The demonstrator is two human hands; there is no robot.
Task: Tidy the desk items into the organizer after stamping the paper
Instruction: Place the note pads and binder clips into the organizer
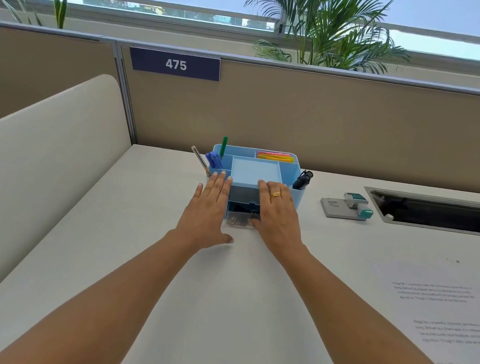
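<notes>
Our left hand (207,208): we are laying it flat against the near left side of the blue organizer (257,170). Its fingers (221,181) are lying straight and are holding nothing.
Our right hand (277,214): we are resting it on the near right side of the organizer. Its fingers (264,186) are lying straight too, gripping nothing, and a gold ring (276,194) is sitting on one.
Organizer: it is sitting on the desk (217,301), far from us, in the middle.
Drawer (240,217): the small clear one is sticking out toward us between our hands, with clips lying inside.
Inside the organizer: a green marker (224,146) is standing at the far left, black pens (302,179) are leaning at the right, and bright sticky notes (275,156) are lying at the far right.
Stamp (358,204): it is resting on a grey pad (337,209), right of the organizer.
Paper (444,315): it is lying near us, on the right.
</notes>
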